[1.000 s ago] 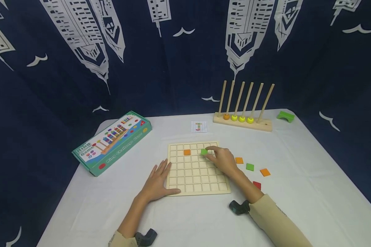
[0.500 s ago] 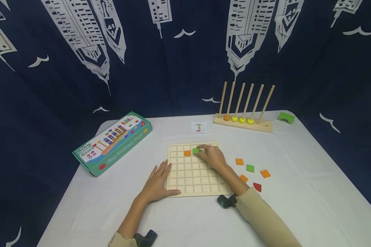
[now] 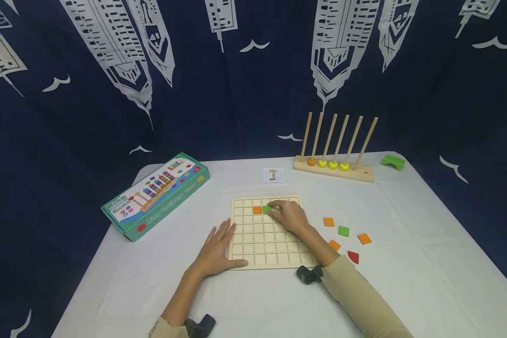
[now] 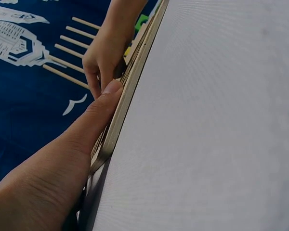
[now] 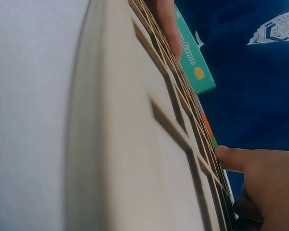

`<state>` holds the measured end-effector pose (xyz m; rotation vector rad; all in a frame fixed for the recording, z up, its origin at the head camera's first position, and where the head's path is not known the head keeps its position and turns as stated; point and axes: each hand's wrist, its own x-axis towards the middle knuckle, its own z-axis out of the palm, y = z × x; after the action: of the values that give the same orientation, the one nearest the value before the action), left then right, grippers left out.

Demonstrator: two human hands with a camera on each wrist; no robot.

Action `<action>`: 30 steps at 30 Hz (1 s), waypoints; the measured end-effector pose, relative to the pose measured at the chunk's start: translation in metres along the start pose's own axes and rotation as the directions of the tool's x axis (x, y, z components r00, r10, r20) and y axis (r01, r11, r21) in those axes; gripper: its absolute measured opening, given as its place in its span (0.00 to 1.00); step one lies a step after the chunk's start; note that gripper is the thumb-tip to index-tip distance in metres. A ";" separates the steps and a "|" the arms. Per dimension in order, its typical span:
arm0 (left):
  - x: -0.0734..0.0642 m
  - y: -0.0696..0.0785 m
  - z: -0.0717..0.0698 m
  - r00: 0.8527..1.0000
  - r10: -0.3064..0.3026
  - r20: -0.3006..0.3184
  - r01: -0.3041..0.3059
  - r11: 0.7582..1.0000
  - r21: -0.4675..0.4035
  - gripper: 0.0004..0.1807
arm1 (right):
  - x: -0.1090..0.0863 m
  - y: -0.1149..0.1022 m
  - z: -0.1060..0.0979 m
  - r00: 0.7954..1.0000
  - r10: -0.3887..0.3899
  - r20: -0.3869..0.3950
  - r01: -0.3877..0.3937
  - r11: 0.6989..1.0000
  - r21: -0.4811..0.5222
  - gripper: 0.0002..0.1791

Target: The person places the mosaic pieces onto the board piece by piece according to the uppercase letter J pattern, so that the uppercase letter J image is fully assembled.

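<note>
A wooden grid board [image 3: 253, 244] lies on the white table, with an orange square tile [image 3: 257, 210] in its second row from the top. Right beside that tile is a green square tile [image 3: 266, 210], pinched between thumb and fingertips of my right hand [image 3: 291, 217]. In the right wrist view, the right thumb [image 5: 229, 155] touches the green tile next to the orange one. My left hand [image 3: 214, 251] rests at the board's lower left corner, fingers spread along the left edge. Its thumb [image 4: 98, 108] lies on the board's front edge in the left wrist view.
Right of the board lie loose orange tiles [image 3: 364, 239], a green tile [image 3: 343, 231] and a red rounded piece [image 3: 353, 257]. Behind stand a pattern card [image 3: 273, 175], a peg rack [image 3: 334, 170] with rings, and a green arch block [image 3: 393, 162]. A game box [image 3: 156, 197] sits left.
My right hand has moved left across the board with the green tile, bringing it down beside the orange tile. The left hand stays in place.
</note>
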<state>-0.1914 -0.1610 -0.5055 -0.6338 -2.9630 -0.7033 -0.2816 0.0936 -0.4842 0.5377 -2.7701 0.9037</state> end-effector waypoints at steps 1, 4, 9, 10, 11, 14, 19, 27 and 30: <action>0.000 0.000 0.000 1.000 -0.005 0.004 0.005 1.000 -0.002 0.62 | 0.000 0.000 0.000 1.000 0.002 0.002 -0.002 1.000 0.003 0.17; -0.001 0.000 0.002 1.000 -0.011 0.015 0.011 1.000 -0.008 0.62 | -0.003 0.001 -0.001 1.000 0.008 0.011 -0.008 1.000 0.015 0.18; -0.002 0.000 0.003 1.000 -0.001 0.020 0.001 1.000 -0.002 0.62 | -0.012 0.003 -0.009 1.000 -0.007 0.024 0.005 0.998 0.069 0.18; -0.002 0.000 0.003 1.000 -0.004 0.021 0.004 1.000 -0.001 0.62 | -0.014 0.004 -0.012 1.000 -0.014 0.024 0.011 0.997 0.083 0.17; -0.002 0.000 0.003 1.000 -0.003 0.018 0.003 1.000 -0.002 0.62 | -0.016 0.004 -0.015 0.999 -0.019 0.028 0.017 0.995 0.095 0.17; -0.001 0.000 0.003 1.000 -0.002 0.010 0.002 1.000 -0.002 0.62 | -0.022 0.009 -0.026 0.999 -0.034 0.026 0.031 0.993 0.112 0.16; 0.001 -0.001 0.003 1.000 -0.001 0.008 0.001 1.000 -0.001 0.62 | -0.035 0.022 -0.049 1.000 -0.027 0.005 0.027 0.997 0.077 0.15; 0.002 -0.001 0.001 1.000 -0.012 0.012 0.012 1.000 -0.004 0.63 | -0.063 0.057 -0.088 0.999 0.038 -0.021 -0.038 0.999 0.015 0.16; 0.001 -0.001 0.001 1.000 -0.012 0.013 0.012 1.000 -0.004 0.63 | -0.072 0.070 -0.099 0.996 0.083 -0.028 -0.083 0.997 0.000 0.16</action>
<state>-0.1929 -0.1608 -0.5061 -0.6240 -2.9803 -0.7096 -0.2376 0.2255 -0.4624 0.4089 -2.7865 0.9194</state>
